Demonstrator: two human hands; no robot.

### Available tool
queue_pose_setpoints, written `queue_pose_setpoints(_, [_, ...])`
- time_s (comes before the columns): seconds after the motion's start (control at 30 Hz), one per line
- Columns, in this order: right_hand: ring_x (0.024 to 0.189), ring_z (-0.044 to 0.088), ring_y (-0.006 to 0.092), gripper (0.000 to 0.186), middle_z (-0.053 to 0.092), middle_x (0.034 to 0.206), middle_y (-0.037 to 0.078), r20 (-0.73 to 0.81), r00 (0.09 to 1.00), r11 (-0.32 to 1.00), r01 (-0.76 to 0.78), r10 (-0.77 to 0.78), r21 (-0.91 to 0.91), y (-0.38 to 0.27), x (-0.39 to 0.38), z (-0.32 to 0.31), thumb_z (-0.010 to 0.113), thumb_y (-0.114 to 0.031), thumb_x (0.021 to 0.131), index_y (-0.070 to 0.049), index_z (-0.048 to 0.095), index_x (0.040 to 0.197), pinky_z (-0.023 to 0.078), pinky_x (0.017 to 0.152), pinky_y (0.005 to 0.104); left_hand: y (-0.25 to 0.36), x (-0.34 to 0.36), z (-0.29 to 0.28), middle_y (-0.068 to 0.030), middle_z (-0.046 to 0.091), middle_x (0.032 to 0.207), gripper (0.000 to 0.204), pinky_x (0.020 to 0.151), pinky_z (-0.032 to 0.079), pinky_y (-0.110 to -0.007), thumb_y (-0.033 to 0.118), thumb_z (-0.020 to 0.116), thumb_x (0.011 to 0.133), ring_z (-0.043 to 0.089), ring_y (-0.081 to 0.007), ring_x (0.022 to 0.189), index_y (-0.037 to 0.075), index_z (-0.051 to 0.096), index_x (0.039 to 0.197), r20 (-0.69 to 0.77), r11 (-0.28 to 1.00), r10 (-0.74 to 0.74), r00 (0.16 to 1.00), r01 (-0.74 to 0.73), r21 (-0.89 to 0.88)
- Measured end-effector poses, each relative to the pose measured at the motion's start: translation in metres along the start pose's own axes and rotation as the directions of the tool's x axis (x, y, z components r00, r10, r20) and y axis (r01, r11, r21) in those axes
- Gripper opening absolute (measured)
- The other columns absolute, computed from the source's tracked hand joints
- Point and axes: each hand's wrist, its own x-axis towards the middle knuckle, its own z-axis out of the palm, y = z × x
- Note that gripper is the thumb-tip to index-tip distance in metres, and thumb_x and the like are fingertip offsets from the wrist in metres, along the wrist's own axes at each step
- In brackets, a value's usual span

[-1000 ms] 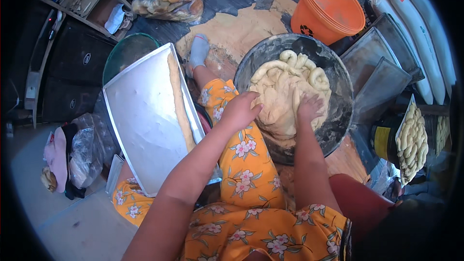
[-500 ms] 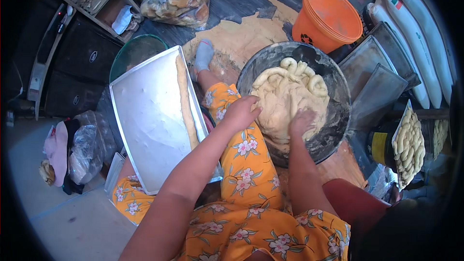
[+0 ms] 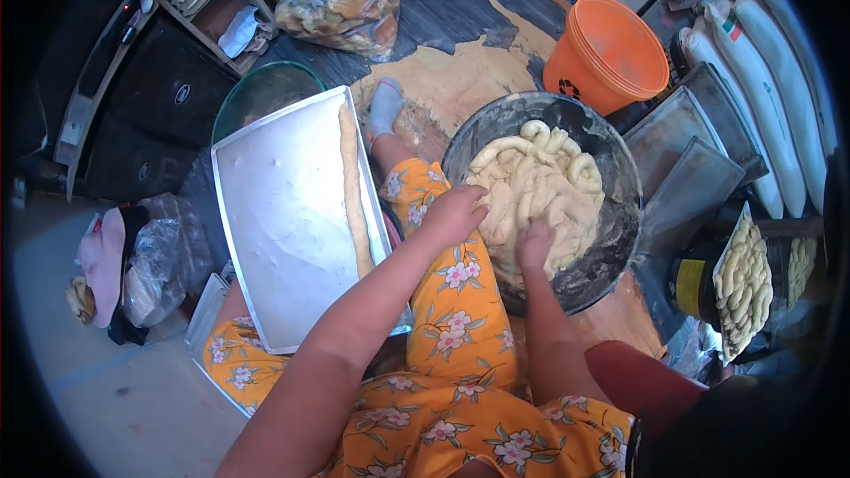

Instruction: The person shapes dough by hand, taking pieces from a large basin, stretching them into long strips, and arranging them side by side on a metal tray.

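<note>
Grey tiled flooring [image 3: 115, 398] spreads across the lower left. Next comes a shallow metal baking tray [image 3: 283, 221], tilted across the left leg, with one long dough rope [image 3: 354, 199] lying near its right edge. At the near-left side of the dough mass [image 3: 500, 190] is the left hand [image 3: 454, 214], thumb and fingers apart, clamped on nothing visible; whether its fingertips press the dough is hard to tell. The mass sits in a round black basin [image 3: 627, 239], coiled ropes heaped along its far side. The right hand [image 3: 535, 245] bears on the near part of the mass, its fingertips hidden, so I cannot tell whether they close on a fold. Pressing with the heel while the left steadies the edge would likely work best, keeping clear of the coils. Farther right, shaped dough pieces [image 3: 745, 288] cover another tray.
</note>
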Motion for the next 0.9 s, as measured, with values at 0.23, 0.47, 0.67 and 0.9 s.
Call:
queue_pose_setpoints(0.23, [0.1, 0.054, 0.0266, 0.04, 0.057, 0.109, 0.018, -0.051, 0.989, 0.853, -0.094, 0.139, 0.513, -0.017, -0.023, -0.023, 0.062, -0.018, 0.087, 0.0, 0.051, 0.121, 0.041, 0.091, 0.0369, -0.001, -0.008, 0.001, -0.016, 0.063, 0.106, 0.032, 0.087, 0.047, -0.041, 0.027, 0.057, 0.089, 0.06, -0.0336, 0.097, 0.002, 0.062, 0.109, -0.032, 0.984, 0.129, 0.991, -0.124, 0.125])
queue_pose_setpoints(0.47, [0.091, 0.052, 0.0143, 0.037, 0.058, 0.103, 0.009, 0.069, 0.995, 0.418, -0.092, 0.068, 0.904, -0.071, -0.023, -0.205, 0.058, -0.021, 0.092, 0.002, 0.05, 0.12, 0.043, 0.082, 0.0296, 0.059, -0.038, 0.014, -0.0138, 0.061, 0.107, 0.039, 0.089, 0.044, -0.038, 0.036, 0.052, 0.093, 0.058, -0.0275, 0.102, 0.002, 0.06, 0.112, 0.064, 0.993, 0.098, 0.993, -0.093, -0.069])
queue_pose_setpoints(0.67, [0.104, 0.052, 0.0162, 0.04, 0.051, 0.116, 0.011, -0.27, 0.954, 0.142, 0.288, -0.134, 0.947, -0.188, -0.042, -0.294, 0.062, -0.021, 0.089, 0.001, 0.046, 0.119, 0.043, 0.089, 0.031, 0.141, -0.032, -0.052, -0.0077, 0.059, 0.106, 0.044, 0.085, 0.045, -0.028, 0.04, 0.049, 0.097, 0.055, -0.0124, 0.099, 0.003, 0.048, 0.121, -0.079, 0.312, 0.182, 0.98, -0.134, -0.941])
queue_pose_setpoints(0.9, [0.088, 0.064, 0.0286, 0.049, 0.062, 0.095, 0.02, 0.087, 0.858, 0.515, 0.219, -0.505, 0.829, -0.278, -0.033, -0.252, 0.071, -0.021, 0.079, -0.001, 0.045, 0.116, 0.05, 0.076, 0.0394, 0.178, -0.048, -0.232, -0.0053, 0.055, 0.076, 0.035, 0.06, 0.05, -0.028, 0.037, 0.051, 0.097, 0.056, -0.0125, 0.063, 0.005, 0.045, 0.108, -0.491, 0.489, 0.169, 0.855, -0.505, -0.711])
